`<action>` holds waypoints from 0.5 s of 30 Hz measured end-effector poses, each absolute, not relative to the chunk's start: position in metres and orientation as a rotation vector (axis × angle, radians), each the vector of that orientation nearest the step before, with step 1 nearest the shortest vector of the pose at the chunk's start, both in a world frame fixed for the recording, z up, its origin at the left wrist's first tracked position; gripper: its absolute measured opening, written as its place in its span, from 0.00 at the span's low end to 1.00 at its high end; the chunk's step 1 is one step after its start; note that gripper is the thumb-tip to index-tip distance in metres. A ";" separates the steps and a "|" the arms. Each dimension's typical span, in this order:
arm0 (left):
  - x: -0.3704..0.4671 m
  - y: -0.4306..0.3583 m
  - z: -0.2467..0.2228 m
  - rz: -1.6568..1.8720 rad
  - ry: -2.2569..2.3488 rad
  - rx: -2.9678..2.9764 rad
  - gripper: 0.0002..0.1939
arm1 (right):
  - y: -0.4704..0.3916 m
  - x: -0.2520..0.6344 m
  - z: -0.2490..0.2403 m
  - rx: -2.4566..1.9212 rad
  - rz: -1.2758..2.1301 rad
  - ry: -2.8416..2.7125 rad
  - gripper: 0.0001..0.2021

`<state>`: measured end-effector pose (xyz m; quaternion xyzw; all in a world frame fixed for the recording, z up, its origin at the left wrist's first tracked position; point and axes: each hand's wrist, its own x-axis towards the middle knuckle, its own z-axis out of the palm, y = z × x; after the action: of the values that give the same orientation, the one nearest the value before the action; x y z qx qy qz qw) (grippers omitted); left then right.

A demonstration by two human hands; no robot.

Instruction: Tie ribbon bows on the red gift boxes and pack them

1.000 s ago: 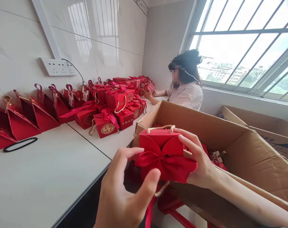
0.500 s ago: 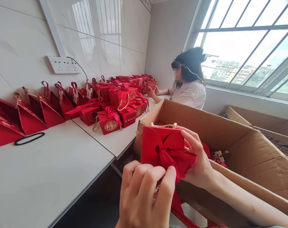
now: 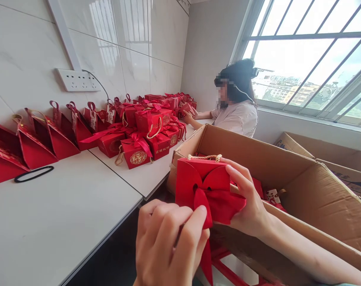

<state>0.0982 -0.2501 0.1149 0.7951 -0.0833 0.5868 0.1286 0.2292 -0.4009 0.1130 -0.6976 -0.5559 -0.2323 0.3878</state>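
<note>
The red gift box (image 3: 202, 172) is held just before the cardboard carton (image 3: 257, 153), right hand (image 3: 250, 202) clasping its side, left hand (image 3: 171, 242) pinching the satin ribbon (image 3: 224, 202). Uneven tugging could twist the bow loose.

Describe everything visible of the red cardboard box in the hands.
The red cardboard box is held up, one face toward the camera. Curved flaps meet there, with two dark holes near the middle. A twisted pale-gold rope handle shows at the top edge. A glossy red fabric ribbon is gathered by the holes, part spread rightward. The right hand grips the box's right side; the left hand pinches the ribbon, hiding the lower-left corner. Back and contents are hidden.
</note>
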 end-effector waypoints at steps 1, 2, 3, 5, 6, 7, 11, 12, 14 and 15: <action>0.099 -0.244 0.115 1.736 -0.198 2.313 0.10 | -0.401 0.229 0.114 -1.780 -0.586 -1.422 0.48; 0.099 -0.237 0.115 1.763 -0.113 2.328 0.09 | -0.401 0.229 0.114 -1.791 -0.581 -1.426 0.48; 0.101 -0.229 0.114 1.776 0.012 2.355 0.06 | -0.401 0.228 0.116 -1.806 -0.580 -1.428 0.49; 0.104 -0.211 0.110 1.676 0.336 2.442 0.02 | -0.401 0.226 0.119 -1.850 -0.595 -1.427 0.50; 0.107 -0.202 0.107 1.555 0.476 2.486 0.05 | -0.401 0.225 0.121 -1.874 -0.610 -1.423 0.50; 0.109 -0.193 0.103 1.420 0.580 2.525 0.07 | -0.401 0.225 0.122 -1.896 -0.625 -1.416 0.50; 0.119 -0.162 0.075 0.984 0.756 2.651 0.11 | -0.403 0.228 0.129 -1.964 -0.572 -1.282 0.48; 0.121 -0.156 0.066 0.913 0.756 2.696 0.12 | -0.404 0.231 0.132 -1.966 -0.507 -1.208 0.48; 0.125 -0.146 0.046 0.837 0.707 2.780 0.16 | -0.406 0.238 0.137 -1.900 -0.292 -1.022 0.46; 0.126 -0.141 0.035 0.844 0.686 2.810 0.19 | -0.407 0.242 0.140 -1.827 -0.148 -0.917 0.43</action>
<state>0.1260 -0.1414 0.0354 0.9306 0.2273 0.2796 0.0643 0.2419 -0.4069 0.1402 -0.7618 -0.3824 -0.0618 0.5193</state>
